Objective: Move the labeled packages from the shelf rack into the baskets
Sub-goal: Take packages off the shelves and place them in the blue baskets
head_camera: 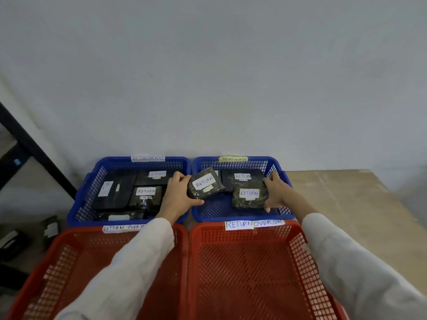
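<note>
Dark speckled plastic-wrapped package labelled RETURN (205,183) sits tilted, pinched in our left hand (178,195) fingers over the right blue mesh basket (240,214); it may slip. Our right hand (277,192), fingers spread, clasps a second such flat package (249,194); release could shove it askew.

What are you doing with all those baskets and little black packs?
A person is sorting packages marked RETURN into baskets. The left hand holds one package over the right blue basket. The right hand grips another package lying in that basket, with a third pack behind it. The left blue basket already has several packs. The two red baskets in front hold none yet.
</note>
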